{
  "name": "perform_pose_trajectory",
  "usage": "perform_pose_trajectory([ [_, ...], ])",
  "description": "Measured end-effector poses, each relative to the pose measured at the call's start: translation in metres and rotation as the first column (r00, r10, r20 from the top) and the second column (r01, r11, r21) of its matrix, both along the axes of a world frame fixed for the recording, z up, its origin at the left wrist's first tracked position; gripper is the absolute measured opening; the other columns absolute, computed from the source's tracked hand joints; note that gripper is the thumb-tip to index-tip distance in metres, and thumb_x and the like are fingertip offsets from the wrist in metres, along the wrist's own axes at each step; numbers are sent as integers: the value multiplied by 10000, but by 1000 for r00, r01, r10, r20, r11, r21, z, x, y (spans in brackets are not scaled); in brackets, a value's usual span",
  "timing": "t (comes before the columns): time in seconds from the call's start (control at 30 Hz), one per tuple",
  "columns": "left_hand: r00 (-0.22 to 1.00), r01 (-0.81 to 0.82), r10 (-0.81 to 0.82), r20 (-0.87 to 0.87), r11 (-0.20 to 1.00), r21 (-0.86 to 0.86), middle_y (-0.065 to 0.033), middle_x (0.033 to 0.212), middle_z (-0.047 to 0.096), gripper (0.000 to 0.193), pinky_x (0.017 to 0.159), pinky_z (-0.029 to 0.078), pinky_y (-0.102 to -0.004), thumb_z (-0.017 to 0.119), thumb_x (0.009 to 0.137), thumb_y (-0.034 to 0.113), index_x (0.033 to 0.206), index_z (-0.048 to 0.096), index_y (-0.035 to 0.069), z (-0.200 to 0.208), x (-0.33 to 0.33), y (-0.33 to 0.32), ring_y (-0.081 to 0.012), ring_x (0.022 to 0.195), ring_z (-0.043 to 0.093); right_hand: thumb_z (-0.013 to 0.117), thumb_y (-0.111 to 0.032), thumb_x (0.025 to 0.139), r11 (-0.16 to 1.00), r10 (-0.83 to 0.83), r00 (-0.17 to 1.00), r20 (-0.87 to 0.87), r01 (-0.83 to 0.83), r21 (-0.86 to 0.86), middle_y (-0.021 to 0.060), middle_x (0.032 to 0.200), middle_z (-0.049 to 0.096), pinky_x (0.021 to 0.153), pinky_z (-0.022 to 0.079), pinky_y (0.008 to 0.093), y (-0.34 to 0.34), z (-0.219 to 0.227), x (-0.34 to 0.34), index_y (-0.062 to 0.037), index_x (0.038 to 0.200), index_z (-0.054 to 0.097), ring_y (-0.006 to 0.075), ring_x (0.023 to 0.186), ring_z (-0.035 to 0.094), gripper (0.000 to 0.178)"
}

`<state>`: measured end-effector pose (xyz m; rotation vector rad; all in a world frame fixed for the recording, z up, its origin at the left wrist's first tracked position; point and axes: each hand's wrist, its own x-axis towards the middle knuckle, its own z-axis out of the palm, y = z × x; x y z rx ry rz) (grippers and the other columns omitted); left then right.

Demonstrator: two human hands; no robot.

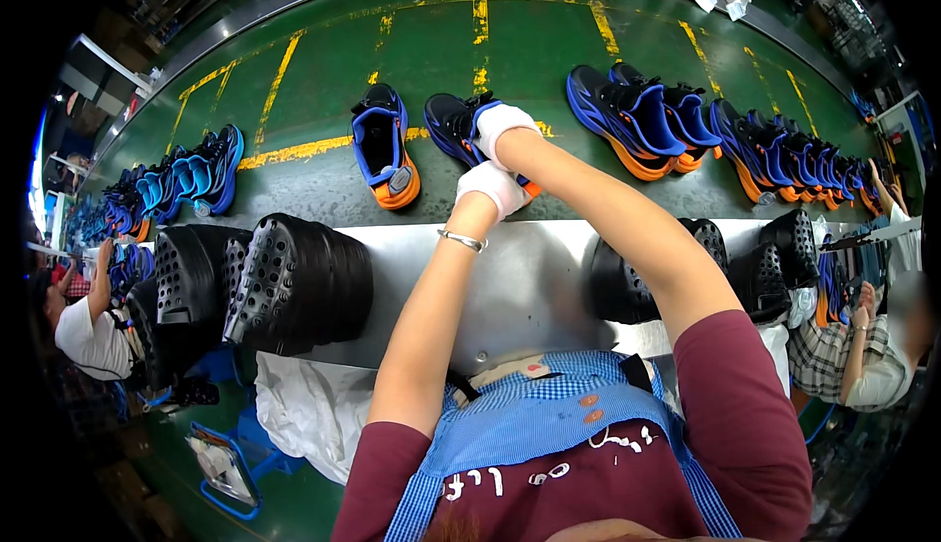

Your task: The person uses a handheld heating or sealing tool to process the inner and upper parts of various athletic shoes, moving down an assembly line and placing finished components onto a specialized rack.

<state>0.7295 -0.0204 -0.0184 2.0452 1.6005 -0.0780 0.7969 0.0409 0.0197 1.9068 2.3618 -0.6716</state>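
Observation:
A black and blue sneaker (454,123) with an orange heel rests on the green conveyor belt, toe pointing away from me. My right hand (507,130), in a white glove, is closed on its upper near the collar. Lower down, my gloved left hand (492,188) grips the same sneaker at the heel end. Most of my fingers are hidden behind the gloves and the shoe. Just left stands a matching sneaker (380,140), its blue lining and orange heel facing me, touched by neither hand.
More sneakers line the belt (431,42): a pair (632,121) and a row (784,155) at right, blue ones (191,177) at left. Black ridged blocks (304,282) with studded faces stand along the metal ledge (480,287). Co-workers (93,331) sit at both sides.

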Motion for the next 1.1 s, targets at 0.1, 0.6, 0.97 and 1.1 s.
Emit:
perform_pose_trajectory([
  [0.1, 1000, 28, -28, -9, 999, -17, -171, 1003, 688, 406, 818, 514, -401, 598, 837, 457, 1012, 683, 100, 20, 1, -6, -329, 950, 647, 608, -356, 833, 994, 109, 994, 25, -110, 12, 217, 1059, 664, 839, 526, 407, -11, 16, 14, -40, 1040, 693, 357, 974, 648, 387],
  [0.6, 932, -359, 224, 285, 679, 640, -56, 1235, 551, 408, 841, 520, -379, 696, 803, 217, 1194, 603, 150, 2, -62, -72, -270, 1040, 601, 601, -163, 893, 827, -354, 853, -383, 477, 298, 112, 895, 697, 751, 507, 272, -254, 129, 283, 8, 1115, 642, 134, 778, 664, 283],
  [0.97, 967, -195, 38, 252, 745, 638, -168, 1068, 641, 353, 875, 492, -405, 675, 820, 299, 1040, 661, 23, 0, -75, -8, -325, 993, 624, 603, -124, 919, 667, -536, 656, -531, 715, 210, 89, 889, 693, 711, 516, 252, -313, 90, 328, 32, 1096, 646, 117, 771, 662, 239],
  [1.1, 695, -706, 461, 553, 584, 400, -200, 1028, 654, 544, 879, 485, -381, 735, 771, 335, 1146, 589, -31, 3, -89, 17, -315, 961, 634, 625, -156, 888, 658, -570, 723, -389, 686, 312, 147, 916, 696, 729, 525, 300, -312, 85, 331, -10, 1055, 669, 214, 794, 689, 226],
])
